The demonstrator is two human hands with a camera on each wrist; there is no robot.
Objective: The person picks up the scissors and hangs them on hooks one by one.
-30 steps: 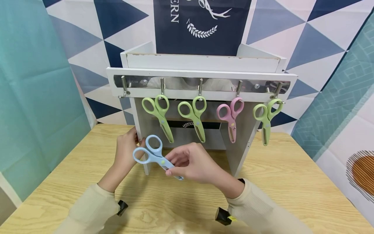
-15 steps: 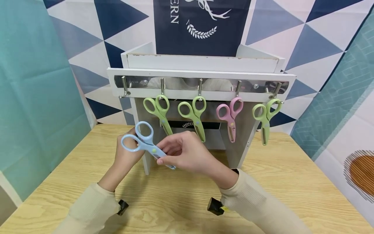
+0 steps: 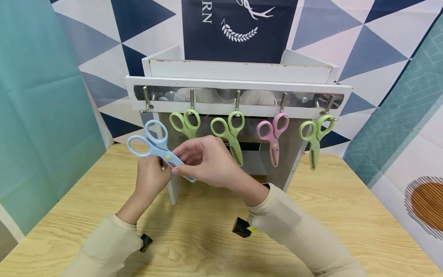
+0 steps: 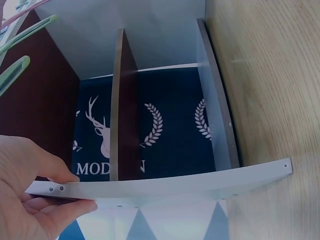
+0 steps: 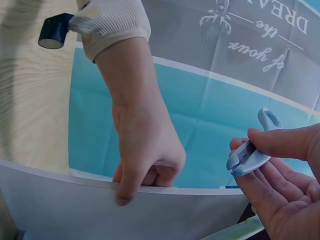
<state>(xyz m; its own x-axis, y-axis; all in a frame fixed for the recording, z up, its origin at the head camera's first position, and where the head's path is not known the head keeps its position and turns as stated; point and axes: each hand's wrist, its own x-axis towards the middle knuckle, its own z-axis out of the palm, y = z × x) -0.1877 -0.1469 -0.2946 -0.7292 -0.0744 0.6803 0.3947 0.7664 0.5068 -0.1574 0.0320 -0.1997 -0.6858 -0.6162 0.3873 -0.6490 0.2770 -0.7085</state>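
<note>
In the head view, my right hand (image 3: 211, 161) pinches a pair of light blue scissors (image 3: 160, 144) by the blades. Its finger loops point up and left, just below the bare leftmost hook (image 3: 147, 100). My left hand (image 3: 149, 177) grips the side panel of the white shelf (image 3: 238, 70). The left wrist view shows the thumb and fingers on opposite faces of that panel (image 4: 175, 187). Green scissors (image 3: 185, 124), partly hidden by my right hand, hang from the second hook. Another green pair (image 3: 232, 134), a pink pair (image 3: 273, 134) and a green pair (image 3: 314, 136) hang further right.
The shelf stands on a wooden table (image 3: 194, 238), with a metal hook rail (image 3: 216, 96) along its front. Behind it hangs a patterned cloth (image 3: 93, 50); a teal cloth (image 3: 45, 96) is at the left. Black wrist cameras sit under both sleeves.
My right hand has carried the blue scissors up and to the left, from low in front of the shelf toward the leftmost hook. My left hand keeps its place on the panel.
</note>
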